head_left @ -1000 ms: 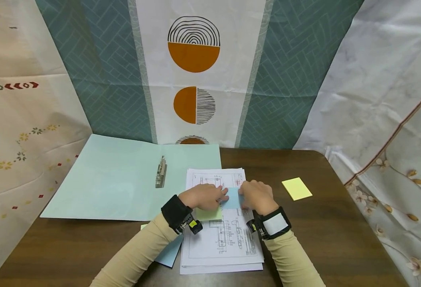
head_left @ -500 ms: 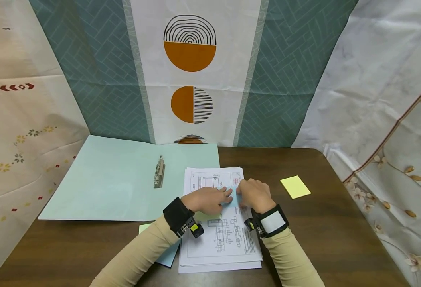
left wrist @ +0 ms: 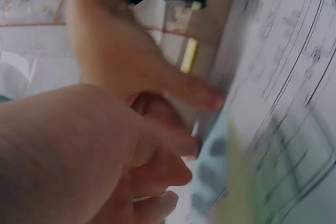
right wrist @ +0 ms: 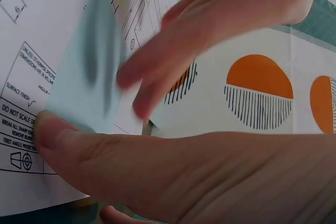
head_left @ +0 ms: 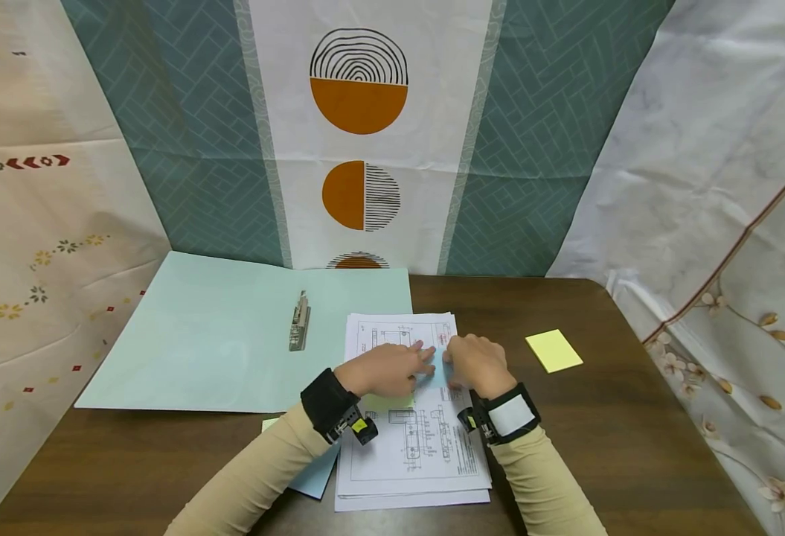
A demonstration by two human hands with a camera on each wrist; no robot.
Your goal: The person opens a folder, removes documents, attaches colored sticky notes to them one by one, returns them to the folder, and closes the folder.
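A stack of printed technical drawings [head_left: 408, 465] lies on the table in front of the person. A light blue sticky note [right wrist: 89, 61] is on the top sheet near its right edge. The left hand [head_left: 384, 371] reaches over the note with extended fingers, fingertips right at its surface. In the right wrist view, the right hand [head_left: 478, 365] has its thumb [right wrist: 52, 132] on the top sheet at the note's edge. A fingertip shows below the sheet's edge, so this hand pinches the margin. A pale yellow-green note [head_left: 392, 403] sits on the drawing, partly under the left hand.
A pale blue-green folder [head_left: 225, 335] lies at the left, bearing a metal clip [head_left: 300, 321]. Right of the papers is a yellow sticky note pad [head_left: 554, 351]. Partly beneath the left forearm lies a blue sheet [head_left: 315, 475]. Patterned cloths [head_left: 526, 149] hang around the table [head_left: 620, 447].
The left hand's fingers have shifted slightly right across the blue note, covering more of it. The right hand stays at the sheet's right edge.
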